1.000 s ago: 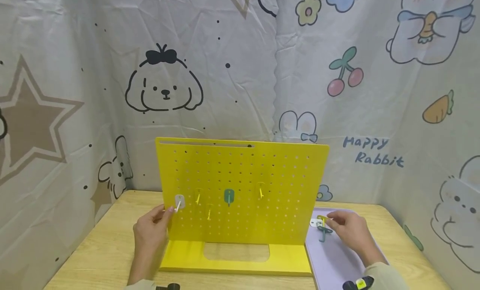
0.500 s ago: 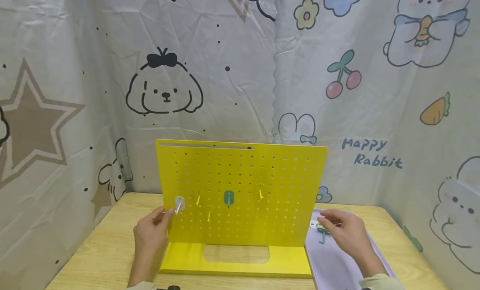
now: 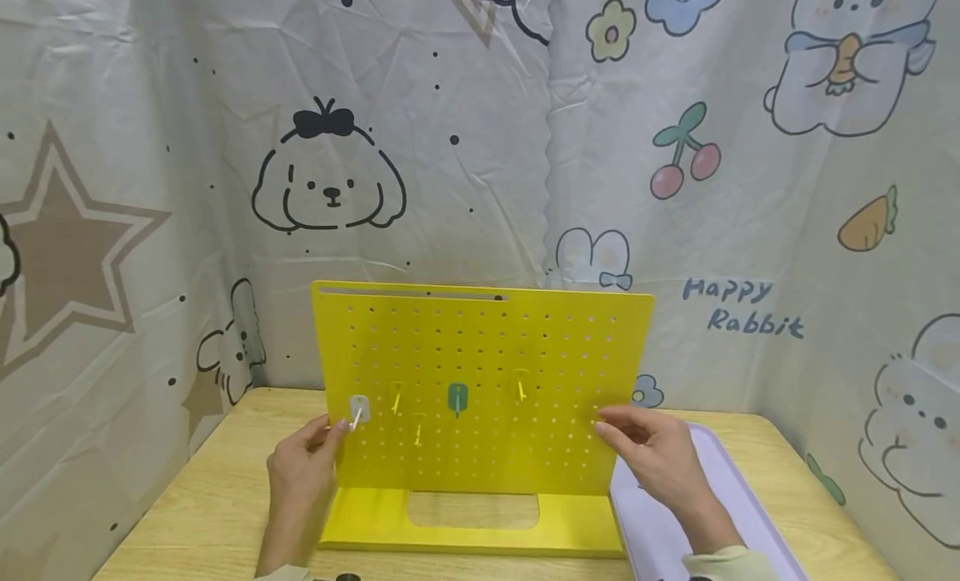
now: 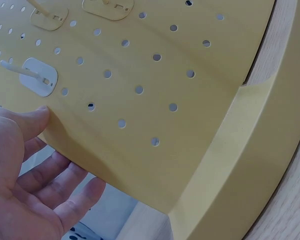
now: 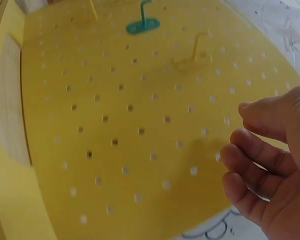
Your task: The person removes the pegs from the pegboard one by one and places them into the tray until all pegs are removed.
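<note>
A yellow pegboard (image 3: 480, 448) stands upright on its base. My left hand (image 3: 303, 460) grips its left edge, thumb in front and fingers behind, just below a white hook (image 3: 361, 408). A green hook (image 3: 458, 398) and several yellow hooks (image 3: 522, 387) are fixed on the board. My right hand (image 3: 656, 456) is at the board's lower right side, thumb and forefinger pinching a yellow hook that hardly shows against the yellow board. In the right wrist view, the other fingers of my right hand (image 5: 270, 165) curl loosely below the thumb.
A lilac tray (image 3: 738, 498) lies to the right of the base, partly covered by my right hand and forearm. Both stand on a wooden table (image 3: 202, 473). A printed cloth (image 3: 480, 172) hangs behind and along the sides.
My right hand took the yellow hook from the pile in the tray and moved left to the board. The white and green hooks there are now mostly hidden. My left hand stayed put.
</note>
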The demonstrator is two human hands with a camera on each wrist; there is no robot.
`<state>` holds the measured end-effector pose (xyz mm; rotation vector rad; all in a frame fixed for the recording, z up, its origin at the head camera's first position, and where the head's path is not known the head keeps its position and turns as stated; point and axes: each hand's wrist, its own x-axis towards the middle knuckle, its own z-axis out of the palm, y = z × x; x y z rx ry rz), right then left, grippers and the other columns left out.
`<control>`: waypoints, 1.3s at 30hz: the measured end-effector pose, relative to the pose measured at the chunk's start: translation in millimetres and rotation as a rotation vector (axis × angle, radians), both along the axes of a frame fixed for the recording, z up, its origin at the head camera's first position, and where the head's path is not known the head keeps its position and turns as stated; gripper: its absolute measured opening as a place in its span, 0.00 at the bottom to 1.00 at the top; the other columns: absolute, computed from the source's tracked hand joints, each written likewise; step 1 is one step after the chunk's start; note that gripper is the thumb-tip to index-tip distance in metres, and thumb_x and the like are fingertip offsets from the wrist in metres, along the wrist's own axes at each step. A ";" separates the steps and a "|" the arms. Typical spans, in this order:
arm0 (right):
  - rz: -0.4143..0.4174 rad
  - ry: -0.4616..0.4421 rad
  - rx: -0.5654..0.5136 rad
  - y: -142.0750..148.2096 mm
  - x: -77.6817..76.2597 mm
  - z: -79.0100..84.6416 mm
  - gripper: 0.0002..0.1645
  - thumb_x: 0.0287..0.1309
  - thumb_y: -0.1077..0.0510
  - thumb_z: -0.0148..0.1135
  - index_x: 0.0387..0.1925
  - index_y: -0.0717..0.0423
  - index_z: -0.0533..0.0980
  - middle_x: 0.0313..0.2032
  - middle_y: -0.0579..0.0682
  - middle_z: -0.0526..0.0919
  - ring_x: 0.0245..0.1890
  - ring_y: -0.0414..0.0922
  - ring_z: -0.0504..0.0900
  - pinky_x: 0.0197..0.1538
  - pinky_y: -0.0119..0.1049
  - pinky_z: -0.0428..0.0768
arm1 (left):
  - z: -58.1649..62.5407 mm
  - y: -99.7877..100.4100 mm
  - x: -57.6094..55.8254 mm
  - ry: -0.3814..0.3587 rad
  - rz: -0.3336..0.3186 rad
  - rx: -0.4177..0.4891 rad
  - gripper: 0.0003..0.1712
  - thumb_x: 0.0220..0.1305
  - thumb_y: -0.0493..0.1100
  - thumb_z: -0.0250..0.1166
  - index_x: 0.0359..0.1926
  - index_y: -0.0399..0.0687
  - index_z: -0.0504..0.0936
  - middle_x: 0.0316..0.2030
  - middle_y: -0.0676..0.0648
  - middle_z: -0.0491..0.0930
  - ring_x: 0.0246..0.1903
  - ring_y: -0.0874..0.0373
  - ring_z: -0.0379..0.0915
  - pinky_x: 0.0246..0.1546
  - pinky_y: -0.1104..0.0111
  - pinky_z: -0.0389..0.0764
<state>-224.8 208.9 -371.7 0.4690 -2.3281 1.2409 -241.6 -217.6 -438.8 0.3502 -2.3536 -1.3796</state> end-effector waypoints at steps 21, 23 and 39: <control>0.190 -0.023 -0.072 -61.4 -14.5 17.3 0.10 0.62 0.59 0.70 0.44 0.59 0.85 0.37 0.46 0.88 0.32 0.41 0.84 0.37 0.34 0.83 | 2.1 1.4 -0.1 0.027 -0.003 -0.014 0.35 0.70 0.64 0.59 0.61 0.40 0.79 0.46 0.39 0.84 0.44 0.45 0.80 0.46 0.53 0.81; 0.188 -0.042 -0.075 -64.7 -16.1 17.4 0.10 0.62 0.59 0.70 0.44 0.59 0.85 0.37 0.46 0.88 0.33 0.41 0.84 0.37 0.34 0.83 | 1.9 2.4 -0.5 0.035 -0.005 -0.010 0.33 0.70 0.63 0.60 0.60 0.40 0.80 0.45 0.39 0.85 0.43 0.46 0.80 0.45 0.55 0.82; 0.149 -0.158 -0.093 -79.0 -23.3 14.5 0.07 0.62 0.59 0.70 0.41 0.57 0.86 0.35 0.46 0.88 0.34 0.43 0.84 0.38 0.34 0.83 | 0.4 3.6 0.0 0.051 0.008 -0.011 0.31 0.71 0.61 0.60 0.59 0.41 0.82 0.44 0.40 0.85 0.43 0.46 0.81 0.45 0.53 0.82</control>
